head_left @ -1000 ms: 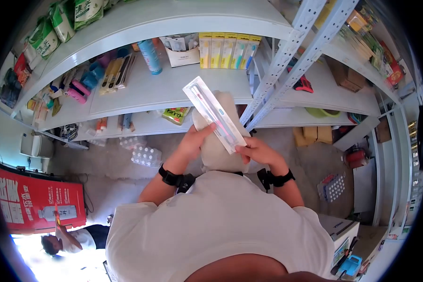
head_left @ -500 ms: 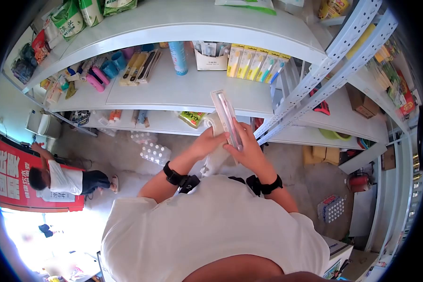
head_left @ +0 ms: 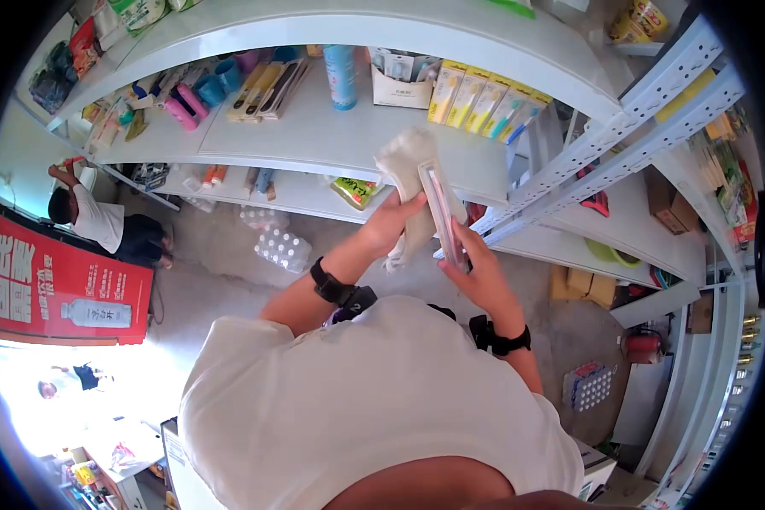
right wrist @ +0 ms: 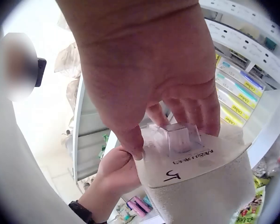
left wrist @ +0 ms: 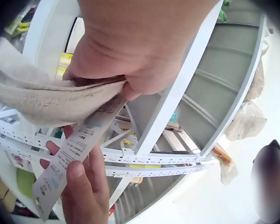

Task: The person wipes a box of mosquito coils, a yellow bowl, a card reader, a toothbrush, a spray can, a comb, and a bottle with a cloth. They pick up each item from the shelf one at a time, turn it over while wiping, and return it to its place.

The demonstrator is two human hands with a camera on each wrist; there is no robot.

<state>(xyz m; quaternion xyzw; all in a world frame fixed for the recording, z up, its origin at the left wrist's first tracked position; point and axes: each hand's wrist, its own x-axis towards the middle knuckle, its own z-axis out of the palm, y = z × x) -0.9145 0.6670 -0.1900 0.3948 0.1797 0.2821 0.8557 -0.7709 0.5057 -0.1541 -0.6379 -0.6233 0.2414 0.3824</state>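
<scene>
In the head view a beige folded cloth (head_left: 405, 157), towel-like and fuzzy, is gripped by my left hand (head_left: 391, 223). My right hand (head_left: 484, 268) pinches the near end of a long blister pack (head_left: 439, 200), thumb on one side and fingers on the other. The pack stands tilted, its far end alongside the cloth. Fine print covers its white card in the left wrist view, where its upper end passes under the cloth (left wrist: 46, 105). A clear bulge and a handwritten 5 show on the pack (right wrist: 191, 158) in the right wrist view; its contents are unclear.
Beyond the hands runs a white metal shelf (head_left: 314, 140) with yellow-carded toothbrush packs (head_left: 484, 102), a white box (head_left: 399, 89) and a blue can (head_left: 340, 76). Perforated uprights (head_left: 569, 178) rise at right. Bottle packs (head_left: 282, 249) lie on the floor. Another person (head_left: 102, 217) is at far left.
The blister pack, first held face-up in both hands over the cloth, has been turned edgewise into my right hand. The cloth now reaches farther forward in my left hand. The shelf has shifted rightward in view.
</scene>
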